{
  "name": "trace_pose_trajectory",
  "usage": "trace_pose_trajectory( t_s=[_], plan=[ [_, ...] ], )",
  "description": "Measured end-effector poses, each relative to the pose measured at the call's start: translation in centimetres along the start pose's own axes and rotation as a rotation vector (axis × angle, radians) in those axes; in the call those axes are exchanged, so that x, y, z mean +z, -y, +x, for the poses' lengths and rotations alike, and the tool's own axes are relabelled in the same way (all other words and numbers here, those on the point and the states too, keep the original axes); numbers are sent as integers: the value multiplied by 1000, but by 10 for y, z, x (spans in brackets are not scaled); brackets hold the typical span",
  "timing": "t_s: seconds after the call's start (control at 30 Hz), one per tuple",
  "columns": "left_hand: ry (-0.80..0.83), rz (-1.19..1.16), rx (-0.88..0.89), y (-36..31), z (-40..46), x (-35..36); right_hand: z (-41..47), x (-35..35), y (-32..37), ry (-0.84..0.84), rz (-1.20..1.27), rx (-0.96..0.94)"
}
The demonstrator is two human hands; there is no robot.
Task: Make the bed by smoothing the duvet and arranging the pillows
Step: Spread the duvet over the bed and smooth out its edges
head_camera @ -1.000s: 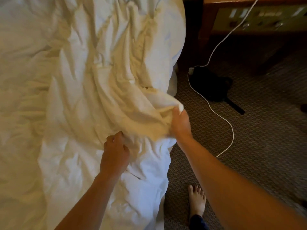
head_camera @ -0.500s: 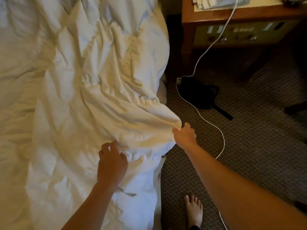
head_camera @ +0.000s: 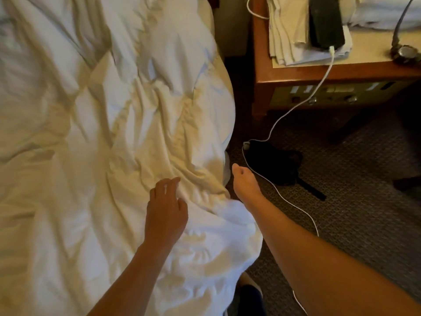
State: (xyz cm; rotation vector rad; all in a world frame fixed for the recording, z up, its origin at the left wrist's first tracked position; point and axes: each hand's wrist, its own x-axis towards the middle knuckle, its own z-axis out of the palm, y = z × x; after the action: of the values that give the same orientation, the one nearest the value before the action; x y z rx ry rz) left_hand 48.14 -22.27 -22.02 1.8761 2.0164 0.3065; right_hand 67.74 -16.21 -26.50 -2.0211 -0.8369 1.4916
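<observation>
- Centrally, the white duvet [head_camera: 109, 137] covers the bed and fills the left and middle of the head view; its surface is heavily creased, with ridges fanning out from a point just ahead of the left hand.
- Left hand [head_camera: 165, 213]: lies palm down on the duvet near the bed's right edge, fingers loosely spread and slightly bent, fingertips touching the cloth; it grips no fold.
- Right hand [head_camera: 245, 183]: reaches along the bed's right side, just beside the hanging edge of the duvet. The thumb points forward and the fingers turn toward the cloth, where they are hidden; whether they pinch the duvet edge cannot be told.
- Duvet edge: drapes over the right side of the mattress, bulging outward near the lower middle of the view.
- Carpet [head_camera: 364, 213]: dark and patterned, to the right of the bed.
- White cable [head_camera: 293, 204]: runs from the nightstand top down to the carpet, passing under the right forearm.
- Dark object [head_camera: 278, 165]: lies on the carpet beside the cable; its kind is unclear.
- Wooden nightstand [head_camera: 262, 71]: stands at upper right, well apart from both hands, and bears folded pale cloths [head_camera: 289, 30], a dark flat device [head_camera: 325, 21] and a watch [head_camera: 406, 52].
- No pillow can be made out with certainty.
</observation>
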Motion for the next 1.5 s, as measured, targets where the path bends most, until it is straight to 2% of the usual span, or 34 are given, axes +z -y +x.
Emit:
trace_pose_trajectory(
  t_s=[0.13, 0.2, 0.3, 0.33, 0.43, 0.47, 0.5, 0.57, 0.67, 0.73, 0.87, 1.03, 1.2, 1.37, 1.5],
  plan=[
    [2, 43, 68, 13, 57, 1, 37, 35, 18, 98, 26, 183],
    [14, 39, 93, 17, 76, 1, 49, 51, 19, 155, 159, 297],
    [27, 22, 107, 21, 95, 6, 61, 61, 24, 168, 229, 287],
    [29, 10, 98, 21, 98, 8, 67, 60, 29, 81, 243, 226],
    [20, -24, 78, 18, 105, 9, 86, 41, 54, -343, 357, 20],
    [26, -33, 71, 17, 107, 8, 92, 33, 62, -452, 355, -49],
    [33, -44, 61, 16, 111, 8, 99, 27, 67, -493, 319, -91],
    [50, -53, 49, 15, 118, 6, 115, 23, 63, -405, 128, -1],
    [112, -45, 70, 15, 127, -1, 130, 24, 47, -184, -289, 454],
    [168, -62, 60, 16, 135, -6, 127, 26, 53, -130, -358, 510],
    [211, -106, 23, 6, 165, -24, 123, 25, 84, -67, -137, 243],
    [129, -126, 108, -28, 237, -62, 151, 15, 159, -150, 9, 3],
    [-25, -57, 285, -72, 350, -95, 208, 15, 238, -173, 58, -257],
    [-51, 103, 418, -100, 463, -111, 276, 23, 292, -200, 38, -312],
    [86, 338, 437, -110, 529, -119, 314, 29, 310, -73, -4, -409]
  ],
)
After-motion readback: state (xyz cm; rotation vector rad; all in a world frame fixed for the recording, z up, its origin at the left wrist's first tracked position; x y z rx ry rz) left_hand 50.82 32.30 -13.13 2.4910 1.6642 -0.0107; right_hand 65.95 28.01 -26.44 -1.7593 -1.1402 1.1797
